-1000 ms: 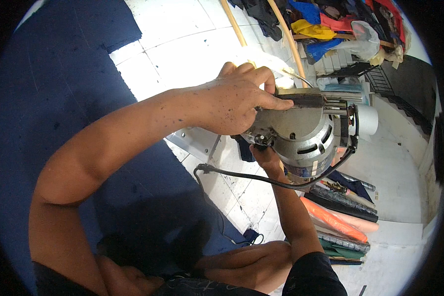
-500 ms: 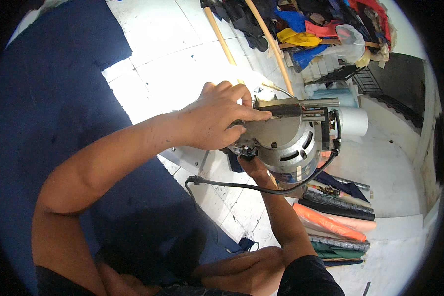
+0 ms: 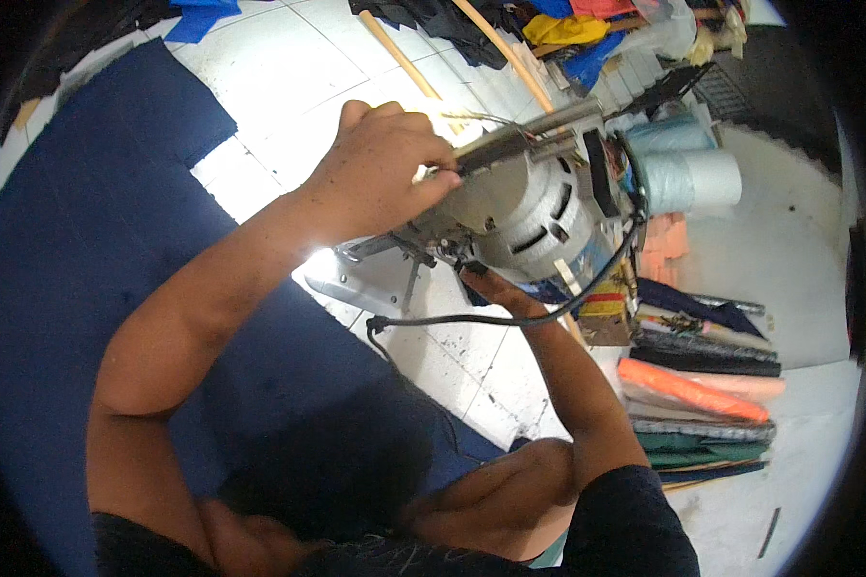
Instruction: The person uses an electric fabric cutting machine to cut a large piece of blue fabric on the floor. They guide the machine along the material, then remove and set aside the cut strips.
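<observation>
A cloth cutting machine [image 3: 515,216] with a round silver motor housing stands tilted in front of me, right of centre. My left hand [image 3: 380,163] is closed at its upper left edge, thumb and curled fingers pinching near the end of a metal bar; the exact grip point is partly covered. Below the housing, my right hand [image 3: 496,288] holds the machine from its near side, its fingers mostly hidden. A black power cable [image 3: 491,319] loops from the machine across my right forearm. The machine's metal base plate [image 3: 370,284] rests low at the left, by a bright light.
Dark blue fabric [image 3: 96,250] covers the floor at left. White tiles [image 3: 289,67] lie beyond it, with wooden poles [image 3: 399,53] and heaped coloured cloth [image 3: 587,38] at the back. Fabric rolls [image 3: 693,385] are stacked at right, near a wrapped pale roll [image 3: 688,178].
My left hand has shifted up and left along the machine, its stretched index finger now curled in. The machine appears more tilted, and the view has moved slightly. My right hand stays beneath it.
</observation>
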Tool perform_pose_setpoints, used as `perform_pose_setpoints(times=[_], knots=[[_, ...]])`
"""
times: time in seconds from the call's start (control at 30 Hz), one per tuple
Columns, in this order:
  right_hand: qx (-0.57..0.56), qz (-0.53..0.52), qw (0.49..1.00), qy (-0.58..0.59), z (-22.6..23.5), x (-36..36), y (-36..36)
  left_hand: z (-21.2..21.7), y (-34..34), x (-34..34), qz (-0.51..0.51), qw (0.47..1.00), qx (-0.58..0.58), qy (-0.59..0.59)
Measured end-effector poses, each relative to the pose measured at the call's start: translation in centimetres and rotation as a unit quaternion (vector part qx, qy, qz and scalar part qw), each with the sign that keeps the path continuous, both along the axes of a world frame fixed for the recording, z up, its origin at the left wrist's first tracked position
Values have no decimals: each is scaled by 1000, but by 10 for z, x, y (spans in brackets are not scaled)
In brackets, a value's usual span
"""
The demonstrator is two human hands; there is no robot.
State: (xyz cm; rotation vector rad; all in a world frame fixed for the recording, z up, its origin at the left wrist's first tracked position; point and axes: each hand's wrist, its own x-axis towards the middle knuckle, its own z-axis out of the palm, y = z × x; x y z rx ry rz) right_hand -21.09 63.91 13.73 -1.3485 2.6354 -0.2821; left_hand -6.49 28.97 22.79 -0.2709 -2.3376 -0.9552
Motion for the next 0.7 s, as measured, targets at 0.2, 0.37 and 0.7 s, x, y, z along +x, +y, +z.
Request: perform_pose_setpoints(times=[0.2,0.37,0.7], knots=[[10,67,979,191,18,6,-3,11,10,5,-9,992,95,-82],[-31,28,994,104,18,15,-17,28,19,10,18,966,191,-174],[143,-79,987,7,10,4,-13,88,37,9,40,950,258,-173]])
